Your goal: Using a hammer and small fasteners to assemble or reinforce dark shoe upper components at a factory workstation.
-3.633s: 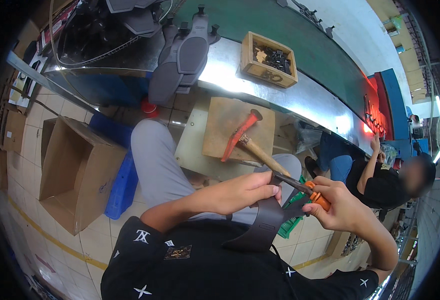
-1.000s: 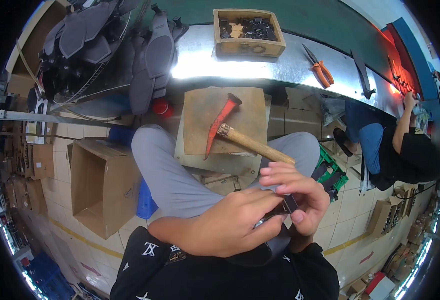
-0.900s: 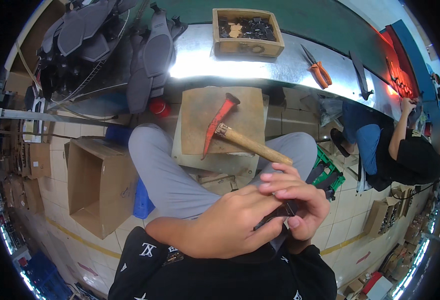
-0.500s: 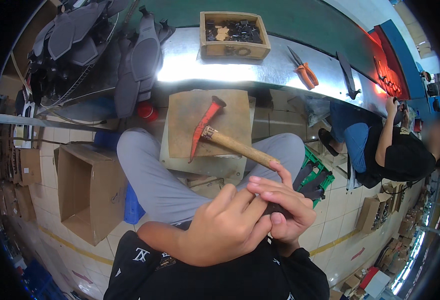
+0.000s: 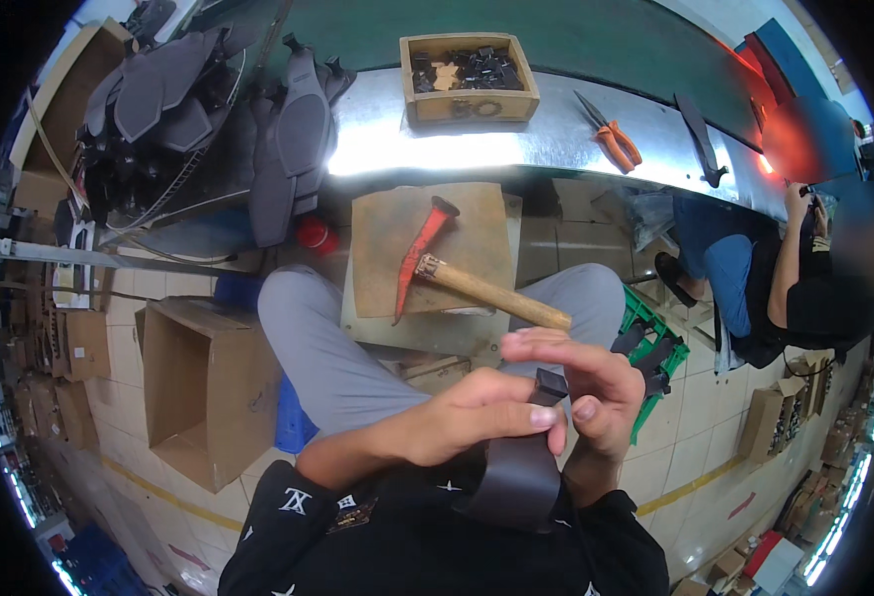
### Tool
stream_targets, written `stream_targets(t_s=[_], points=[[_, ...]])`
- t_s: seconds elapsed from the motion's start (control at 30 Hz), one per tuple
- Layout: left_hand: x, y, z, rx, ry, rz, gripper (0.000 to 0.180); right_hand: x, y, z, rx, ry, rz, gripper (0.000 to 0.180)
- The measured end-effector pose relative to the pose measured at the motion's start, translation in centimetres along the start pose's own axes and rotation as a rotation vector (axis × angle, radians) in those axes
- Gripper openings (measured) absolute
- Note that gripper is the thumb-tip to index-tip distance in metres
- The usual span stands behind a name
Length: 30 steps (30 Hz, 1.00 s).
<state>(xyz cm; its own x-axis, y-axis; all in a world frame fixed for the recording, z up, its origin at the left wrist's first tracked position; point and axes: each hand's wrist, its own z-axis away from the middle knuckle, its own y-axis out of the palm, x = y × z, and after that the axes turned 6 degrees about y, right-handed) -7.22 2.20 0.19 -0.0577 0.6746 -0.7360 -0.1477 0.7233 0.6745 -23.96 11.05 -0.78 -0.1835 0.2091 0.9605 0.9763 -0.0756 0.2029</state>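
My left hand (image 5: 472, 412) is closed on a dark, flexible strap (image 5: 521, 487), thumb on top. The strap curves down in front of my shirt, and a small black squarish end piece (image 5: 550, 385) sticks up above the thumb. Just right of it is my right hand (image 5: 596, 387), fingers stretched out and thumb apart, with nothing seen in its grip. Beyond my hands a hammer (image 5: 491, 295) with a red head and wooden handle lies on a brown sheet (image 5: 382, 233) between my knees. Its handle end reaches close to my right fingers.
On the metal bench (image 5: 377, 119) stand a wooden box (image 5: 472, 107) of small black pieces, orange-handled pliers (image 5: 616, 144), a dark strip (image 5: 697, 139) and stacked grey sole-shaped parts (image 5: 303, 109). A cardboard box (image 5: 228, 382) is left, a green crate (image 5: 660, 377) right. A co-worker (image 5: 804, 268) sits at right.
My hands were clasped together over the dark piece. Now the right hand has opened and drawn slightly apart, and the strap and its black end show in my left hand.
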Motion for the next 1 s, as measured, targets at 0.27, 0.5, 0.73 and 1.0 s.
stream_targets(t_s=[0.27,0.5,0.73,1.0], points=[[1.1,0.2,-0.5,0.235,0.001,0.396,0.033,-0.4,-1.8,-1.7,0.359,0.019,-0.14,0.04],[-0.3,1.2,0.9,0.024,0.01,0.071,0.03,0.1,-0.5,-1.1,0.295,0.252,-0.273,0.068],[-0.4,-0.5,-2.9,-0.416,0.686,-1.374,0.044,-0.5,-3.3,6.1,0.034,0.495,0.07,0.025],[1.5,0.9,-6.3,-0.161,0.592,-1.256,0.058,-9.2,-17.6,16.0,-1.006,0.308,0.362,0.017]])
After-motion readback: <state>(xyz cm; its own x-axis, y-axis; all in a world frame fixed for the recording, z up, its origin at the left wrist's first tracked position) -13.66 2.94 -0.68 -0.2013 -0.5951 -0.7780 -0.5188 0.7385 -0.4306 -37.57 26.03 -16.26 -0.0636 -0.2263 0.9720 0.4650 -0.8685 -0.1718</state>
